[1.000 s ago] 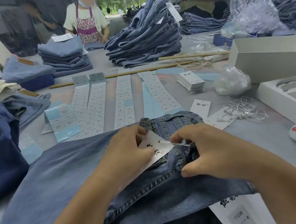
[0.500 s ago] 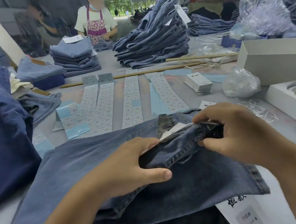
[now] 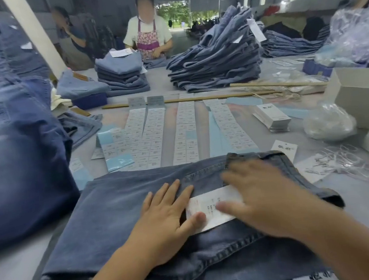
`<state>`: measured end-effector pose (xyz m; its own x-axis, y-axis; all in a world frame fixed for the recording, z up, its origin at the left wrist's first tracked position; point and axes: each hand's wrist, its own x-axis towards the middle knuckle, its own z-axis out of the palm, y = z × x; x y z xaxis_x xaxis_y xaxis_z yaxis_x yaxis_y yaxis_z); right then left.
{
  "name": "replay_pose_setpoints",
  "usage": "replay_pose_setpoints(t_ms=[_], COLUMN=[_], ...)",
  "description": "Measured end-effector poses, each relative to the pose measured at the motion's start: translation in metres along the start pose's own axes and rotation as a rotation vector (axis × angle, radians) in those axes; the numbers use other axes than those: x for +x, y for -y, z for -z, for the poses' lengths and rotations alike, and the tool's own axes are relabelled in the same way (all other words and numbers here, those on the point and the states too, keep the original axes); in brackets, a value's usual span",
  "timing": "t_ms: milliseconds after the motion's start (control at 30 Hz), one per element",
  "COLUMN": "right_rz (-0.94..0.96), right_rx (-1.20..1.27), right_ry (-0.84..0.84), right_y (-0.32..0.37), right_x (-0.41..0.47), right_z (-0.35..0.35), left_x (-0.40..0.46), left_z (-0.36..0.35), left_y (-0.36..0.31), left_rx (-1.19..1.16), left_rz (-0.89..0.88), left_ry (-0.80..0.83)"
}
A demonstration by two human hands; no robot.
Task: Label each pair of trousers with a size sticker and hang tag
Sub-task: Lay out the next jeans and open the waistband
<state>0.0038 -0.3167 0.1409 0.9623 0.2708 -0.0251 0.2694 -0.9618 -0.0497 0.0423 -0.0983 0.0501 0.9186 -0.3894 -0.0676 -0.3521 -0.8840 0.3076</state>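
Both flat, spread hands, left hand (image 3: 164, 212) and right hand (image 3: 260, 198), press the hang tag (image 3: 208, 205) on soft, floppy jeans (image 3: 118, 210), probably best lifted by the thick waistband.

2 bare forearms — no sleeves, rings, watch.

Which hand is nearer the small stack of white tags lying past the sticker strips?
Right. The right hand lies flat on the jeans, almost straight below the stack of tags; the left hand rests farther to the left.

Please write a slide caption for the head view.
Both hands, left and right, flat on folded jeans beside a white tag.
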Motion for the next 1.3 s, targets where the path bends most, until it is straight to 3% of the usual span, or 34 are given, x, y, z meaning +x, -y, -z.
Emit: replay_pose_setpoints(t_ms=[100, 267, 400, 533, 800, 900, 1033, 1167, 1300], right_rz=[-0.052, 0.157, 0.330, 0.396, 0.236, 0.182, 0.101, 0.075, 0.069], right_rx=[-0.208, -0.192, -0.118, 0.077, 0.613, 0.752, 0.923, 1.130, 1.158], right_ry=[0.204, 0.037, 0.115, 0.243, 0.080, 0.093, 0.162, 0.190, 0.113], right_y=[0.019, 0.067, 0.123, 0.173, 0.268, 0.289, 0.305, 0.322, 0.330], right_x=[0.026, 0.072, 0.105, 0.149, 0.261, 0.298, 0.324, 0.327, 0.325], right_z=[0.000, 0.021, 0.004, -0.005, -0.016, -0.034, -0.052, -0.065, -0.059], left_x=[-0.002, -0.015, -0.031, -0.041, -0.024, -0.025, -0.026, -0.030, -0.039], left_z=[0.012, 0.036, 0.060, 0.091, 0.125, 0.130, 0.136, 0.144, 0.156], left_y=[0.029, 0.081, 0.119, 0.167, 0.279, 0.308, 0.319, 0.317, 0.300], left_rx=[0.087, 0.122, 0.100, 0.095, 0.099, -0.022, -0.052, -0.292, -0.229], left_rz=[0.143, 0.351, 0.467, 0.623, 1.086, 1.173, 1.126, 1.010, 0.867], left_ry=[-0.003, -0.088, -0.324, -0.620, -0.583, -0.747, -0.880, -1.006, -1.088])
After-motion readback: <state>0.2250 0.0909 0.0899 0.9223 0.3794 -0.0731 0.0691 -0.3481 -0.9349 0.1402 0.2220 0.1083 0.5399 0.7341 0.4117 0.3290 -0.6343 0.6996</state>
